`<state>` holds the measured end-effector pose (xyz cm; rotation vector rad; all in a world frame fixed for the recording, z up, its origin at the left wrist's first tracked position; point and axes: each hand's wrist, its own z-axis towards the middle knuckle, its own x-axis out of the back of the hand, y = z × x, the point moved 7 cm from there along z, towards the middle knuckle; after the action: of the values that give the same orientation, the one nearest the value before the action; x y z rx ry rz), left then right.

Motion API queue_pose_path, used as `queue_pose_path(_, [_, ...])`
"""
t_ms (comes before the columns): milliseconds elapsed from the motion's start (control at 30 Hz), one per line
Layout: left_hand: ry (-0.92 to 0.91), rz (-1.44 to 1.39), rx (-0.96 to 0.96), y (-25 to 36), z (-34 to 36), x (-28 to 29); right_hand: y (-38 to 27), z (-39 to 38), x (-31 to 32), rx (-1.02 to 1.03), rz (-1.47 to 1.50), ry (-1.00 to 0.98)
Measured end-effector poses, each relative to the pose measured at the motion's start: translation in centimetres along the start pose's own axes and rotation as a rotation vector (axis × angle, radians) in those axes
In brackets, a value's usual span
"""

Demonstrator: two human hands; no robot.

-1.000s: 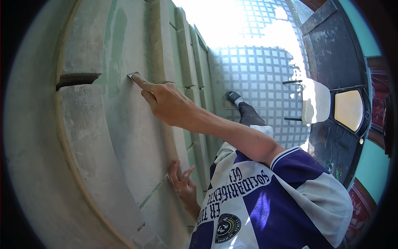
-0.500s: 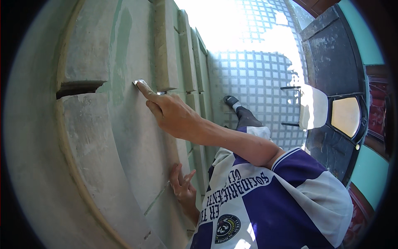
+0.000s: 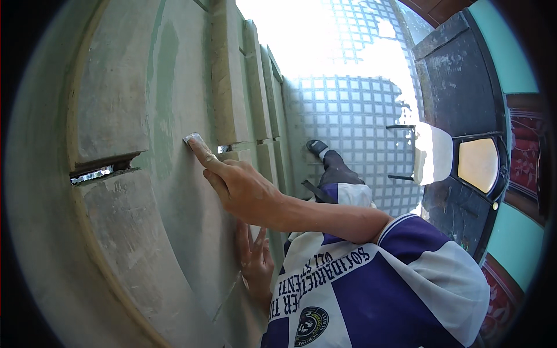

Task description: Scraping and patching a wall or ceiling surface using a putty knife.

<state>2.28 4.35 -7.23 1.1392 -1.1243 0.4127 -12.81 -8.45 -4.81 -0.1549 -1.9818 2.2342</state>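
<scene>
My right hand (image 3: 246, 194) reaches across to a wide, pale grey-green panel (image 3: 180, 232). Its index finger is stretched along a small flat metal blade (image 3: 191, 137), like a putty knife's, pressed to the panel. The hand covers the rest of the tool. Lighter and greener smeared patches (image 3: 166, 87) show on the surface beside the blade. My left hand (image 3: 256, 264) lies lower on the same panel, fingers stretched and apart, with nothing seen in it. The right wrist partly covers it.
Raised slats (image 3: 226, 69) run along the panel, with a slot-like gap (image 3: 96, 174) at its left. Beyond lies a sunlit tiled floor (image 3: 342, 101). A white-seated chair (image 3: 434, 153) and a dark board (image 3: 461, 69) stand at the right.
The view has shifted, so the panel and its gap sit lower in the picture. My right hand, with the blade, also appears lower and now overlaps part of my left hand.
</scene>
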Motion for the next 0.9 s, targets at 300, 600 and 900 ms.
queue_pose_path(300, [0.000,0.009,-0.036,-0.5,0.2,-0.7,-0.6,0.5,0.6,-0.102,0.015,-0.121])
queue_pose_path(600, [0.040,0.033,-0.042,-0.1,0.8,-0.8,-0.2,0.6,0.8,0.058,-0.032,-0.022])
queue_pose_path(900, [0.045,0.013,-0.095,0.4,1.6,-0.7,-0.7,0.4,1.5,-0.025,0.007,-0.063])
